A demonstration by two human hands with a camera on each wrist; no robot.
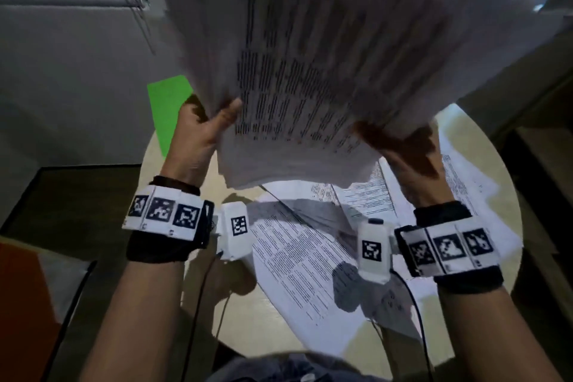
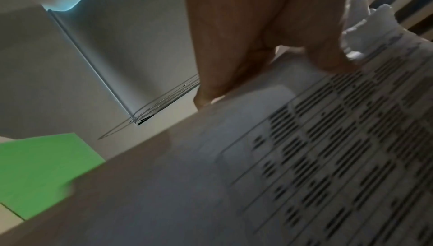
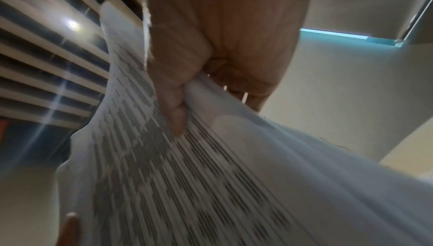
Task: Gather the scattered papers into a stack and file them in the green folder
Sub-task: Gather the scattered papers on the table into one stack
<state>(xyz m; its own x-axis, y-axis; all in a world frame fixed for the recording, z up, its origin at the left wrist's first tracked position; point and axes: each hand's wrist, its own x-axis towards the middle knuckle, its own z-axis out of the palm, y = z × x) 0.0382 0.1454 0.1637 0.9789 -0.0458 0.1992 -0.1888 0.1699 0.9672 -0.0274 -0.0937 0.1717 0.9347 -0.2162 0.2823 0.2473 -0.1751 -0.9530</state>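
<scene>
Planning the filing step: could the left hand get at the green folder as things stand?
Probably not yet: the left hand and right hand both grip the paper stack, though the green folder lies uncovered just beyond it.

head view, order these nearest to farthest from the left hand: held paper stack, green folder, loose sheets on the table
1. Held paper stack: pinched by the left hand.
2. Green folder: just behind the hand, on the table's far left.
3. Loose sheets: lower, toward the right.
</scene>
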